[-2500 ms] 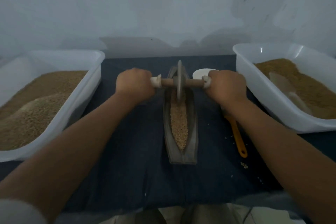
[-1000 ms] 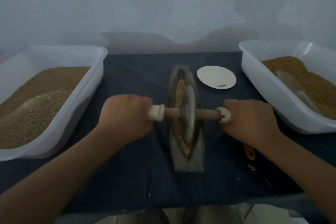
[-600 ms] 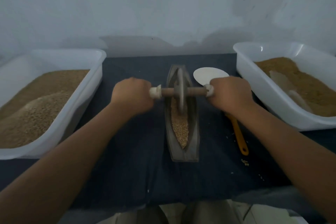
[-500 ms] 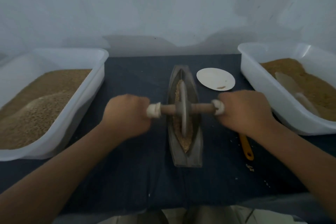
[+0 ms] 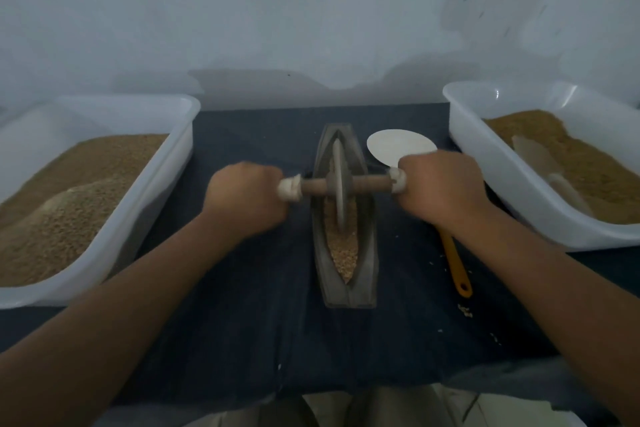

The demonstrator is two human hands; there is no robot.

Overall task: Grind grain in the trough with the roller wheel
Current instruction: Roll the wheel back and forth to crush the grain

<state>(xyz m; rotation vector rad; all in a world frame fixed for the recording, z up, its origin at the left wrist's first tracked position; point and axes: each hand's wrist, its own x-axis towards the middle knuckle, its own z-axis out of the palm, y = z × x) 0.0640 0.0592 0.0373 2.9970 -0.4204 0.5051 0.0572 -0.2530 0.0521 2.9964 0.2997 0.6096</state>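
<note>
1. On my feed the roller wheel [image 5: 340,184] stands on edge inside the trough [image 5: 348,293], roughly midway along it, with its lower rim down in the grain [image 5: 344,250].
2. The trough is a narrow, boat-shaped grey piece lying lengthwise away from me at the middle of the table [image 5: 249,319]. The grain shows mostly in its near half.
3. A wooden axle [image 5: 315,186] passes through the wheel and crosses over the trough, with a pale cap at each end.
4. I have the left hand [image 5: 244,198] clenched round the axle's left end and the right hand [image 5: 441,185] clenched round its right end (both are slightly blurred, so I cannot make out single fingers).
5. Just beyond the right hand a white plate [image 5: 394,146] lies flat, partly hidden by that hand.
6. An orange handle [image 5: 456,267] lies on the table right of the trough, its far end hidden under the right wrist. A few loose grains lie near it.
7. The left tub [image 5: 152,191], white plastic, holds a heap of grain. The right tub [image 5: 491,177] holds a browner heap with a pale scoop [image 5: 533,156] lying on it.
</note>
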